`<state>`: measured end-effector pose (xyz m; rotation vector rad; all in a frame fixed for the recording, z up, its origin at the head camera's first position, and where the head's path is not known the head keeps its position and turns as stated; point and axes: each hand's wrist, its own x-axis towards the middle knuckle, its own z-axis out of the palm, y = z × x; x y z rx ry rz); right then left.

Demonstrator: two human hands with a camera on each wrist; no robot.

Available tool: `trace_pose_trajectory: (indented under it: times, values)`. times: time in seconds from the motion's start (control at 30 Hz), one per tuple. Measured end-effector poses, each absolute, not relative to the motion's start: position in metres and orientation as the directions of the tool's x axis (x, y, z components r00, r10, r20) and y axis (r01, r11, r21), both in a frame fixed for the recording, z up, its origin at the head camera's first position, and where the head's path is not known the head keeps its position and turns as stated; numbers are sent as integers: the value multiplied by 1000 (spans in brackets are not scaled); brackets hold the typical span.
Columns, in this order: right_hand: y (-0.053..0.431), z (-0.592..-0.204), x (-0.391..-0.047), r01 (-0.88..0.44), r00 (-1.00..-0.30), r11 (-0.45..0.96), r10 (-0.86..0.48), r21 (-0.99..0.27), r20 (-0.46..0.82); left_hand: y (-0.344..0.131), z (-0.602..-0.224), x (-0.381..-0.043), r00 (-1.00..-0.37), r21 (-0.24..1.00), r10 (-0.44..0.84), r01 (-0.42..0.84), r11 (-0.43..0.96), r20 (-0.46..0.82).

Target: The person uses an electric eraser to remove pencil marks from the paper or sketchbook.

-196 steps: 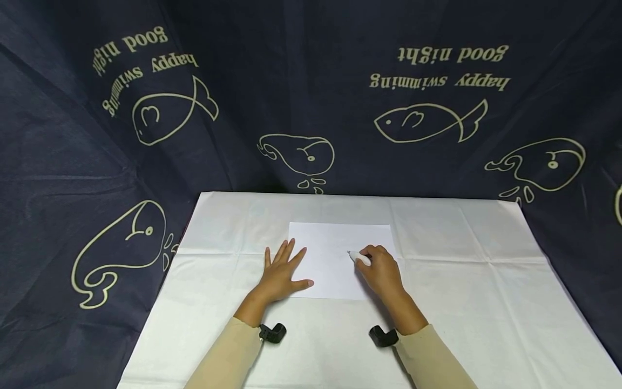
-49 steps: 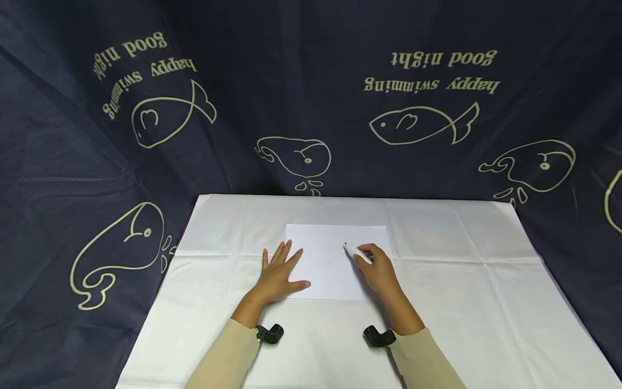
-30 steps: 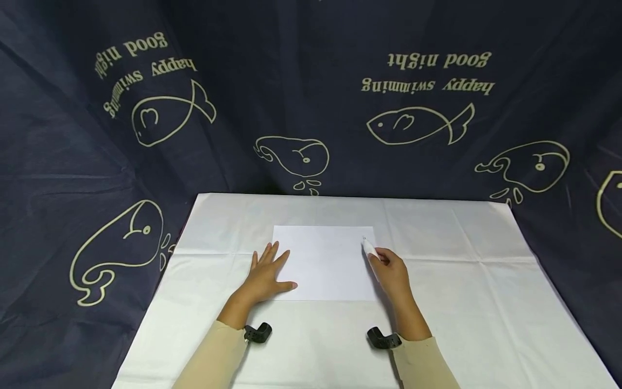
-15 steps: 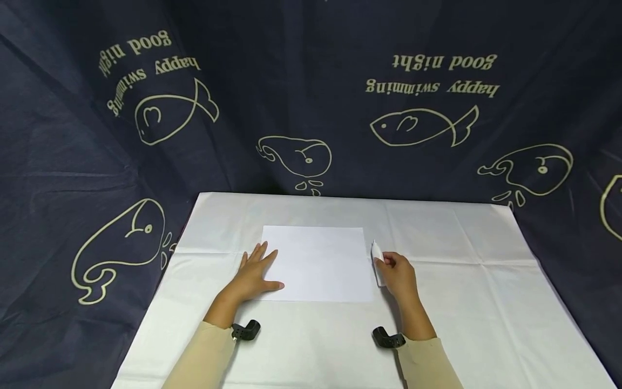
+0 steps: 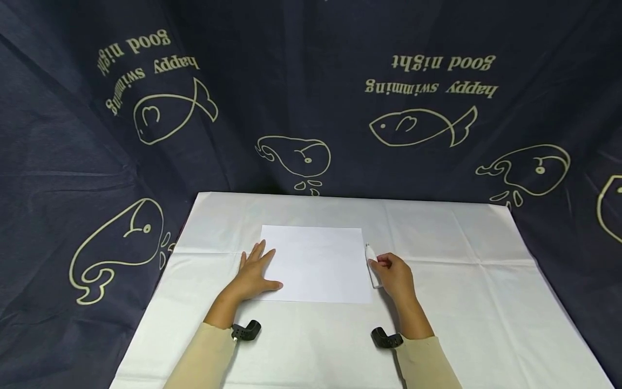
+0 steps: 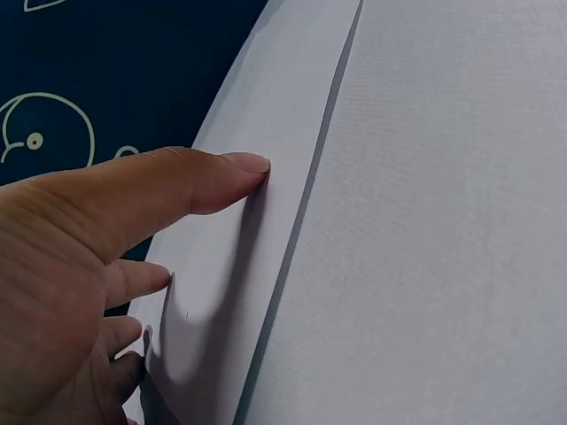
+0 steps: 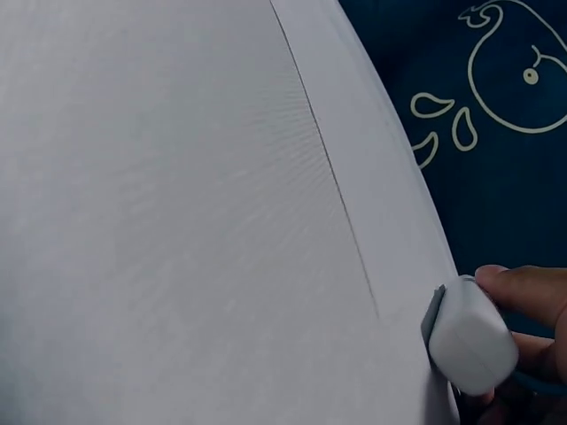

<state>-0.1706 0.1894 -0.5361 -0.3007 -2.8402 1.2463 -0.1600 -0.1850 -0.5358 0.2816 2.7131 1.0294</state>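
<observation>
A blank white sheet of paper (image 5: 316, 265) lies on the white tablecloth. My left hand (image 5: 250, 278) rests over its left side, fingers spread and straight; in the left wrist view the thumb (image 6: 204, 177) reaches over the paper near its front edge. Beside the sheet's right edge, my right hand (image 5: 396, 275) pinches a thick white pen (image 5: 371, 265) with a narrow tip. The pen points toward the far side of the table. From the right wrist, the pen's rounded white back end (image 7: 474, 345) shows between thumb and fingers.
The creased white cloth (image 5: 457, 302) covers the table around the paper. Behind and to the sides hangs a dark blue curtain (image 5: 233, 97) printed with fish and whales. A black wrist camera (image 5: 247, 330) sits at the left cuff, another black camera (image 5: 386, 338) at the right.
The paper has slid left together with the left hand. The right hand has carried the pen from over the paper to its right edge, turning the tip away from me.
</observation>
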Motion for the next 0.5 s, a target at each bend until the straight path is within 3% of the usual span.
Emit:
trace_pose_trajectory:
  times: [0.33, 0.5]
  values:
    - [194, -533, -172, 128, -987, 684, 162, -718, -21, -180, -538, -161, -974, 694, 201, 76, 716, -100]
    - [195, -523, -170, 55, -989, 688, 136, -723, 55, -175, -533, -161, -993, 731, 116, 100, 675, 29]
